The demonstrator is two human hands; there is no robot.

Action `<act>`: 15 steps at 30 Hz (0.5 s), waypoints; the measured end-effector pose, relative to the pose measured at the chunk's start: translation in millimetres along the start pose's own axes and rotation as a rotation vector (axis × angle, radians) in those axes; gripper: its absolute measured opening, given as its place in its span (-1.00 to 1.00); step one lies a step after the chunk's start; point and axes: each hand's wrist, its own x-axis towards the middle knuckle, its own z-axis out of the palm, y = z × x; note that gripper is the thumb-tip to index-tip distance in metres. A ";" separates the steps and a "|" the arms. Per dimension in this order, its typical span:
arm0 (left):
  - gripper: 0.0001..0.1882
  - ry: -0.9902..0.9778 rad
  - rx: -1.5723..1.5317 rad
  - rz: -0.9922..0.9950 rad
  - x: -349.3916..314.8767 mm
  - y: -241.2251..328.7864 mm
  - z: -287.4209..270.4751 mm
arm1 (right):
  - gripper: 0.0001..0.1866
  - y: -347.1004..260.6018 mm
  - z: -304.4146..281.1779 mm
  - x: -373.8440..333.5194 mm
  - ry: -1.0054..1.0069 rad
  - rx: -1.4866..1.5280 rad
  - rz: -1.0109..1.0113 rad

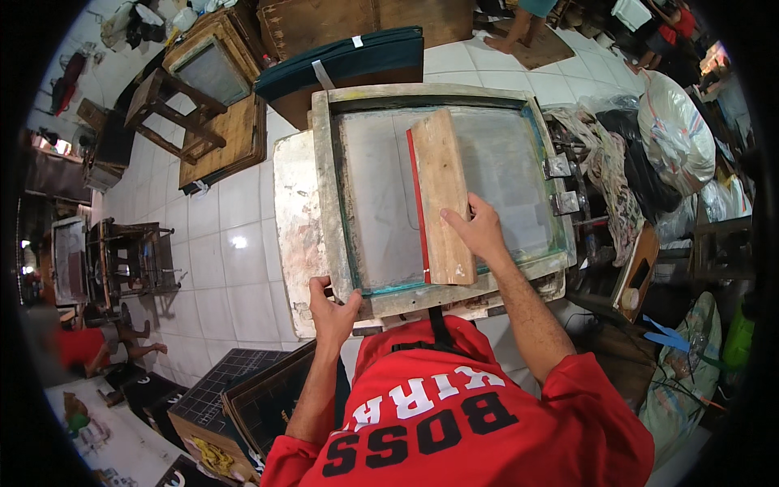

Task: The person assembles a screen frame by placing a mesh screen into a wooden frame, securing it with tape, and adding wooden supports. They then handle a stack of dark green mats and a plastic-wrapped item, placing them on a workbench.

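Wooden squeegee (441, 187): red strip down its left edge, lying lengthwise over the pale mesh (373, 178) of the screen frame (324, 170).
Right hand (477, 231): holding the squeegee by its right edge, thumb on top.
Left hand (333, 315): at the frame's near-left corner, thumb and fingers parted; cannot tell if gripping.
Metal clamps (560, 185): at the frame's right side.
Stool (174, 118): beyond, far left.
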 end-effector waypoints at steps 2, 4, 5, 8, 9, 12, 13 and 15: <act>-0.51 0.014 0.006 0.068 -0.8 -0.3 -0.7 | -0.55 -3.2 -1.6 -1.8 0.001 -0.023 -0.008; -0.49 0.002 0.000 0.013 -1.1 -1.8 -0.8 | -0.54 -7.1 -0.8 -3.2 0.010 -0.056 -0.026; -0.48 0.004 -0.001 0.025 -0.8 -2.6 -0.8 | -0.54 -9.2 -0.2 -3.4 0.002 -0.061 -0.034; -0.48 -0.014 -0.003 -0.020 0.9 -4.4 -0.9 | -0.54 -13.8 0.6 -2.3 -0.020 -0.082 -0.014; -0.48 -0.016 -0.001 -0.015 1.2 -4.5 -1.1 | -0.53 -14.3 0.5 -1.7 -0.031 -0.089 -0.002; -0.47 -0.003 0.031 0.005 0.5 -2.3 -2.7 | -0.53 -12.5 0.0 -1.2 -0.034 -0.089 -0.012; -0.47 -0.004 0.044 0.000 -0.1 -1.0 -3.1 | -0.53 -10.8 -0.3 -0.8 -0.032 -0.094 -0.015; -0.47 -0.010 0.035 -0.018 -1.5 0.9 -3.6 | -0.53 -7.0 0.1 -0.1 -0.031 -0.083 -0.025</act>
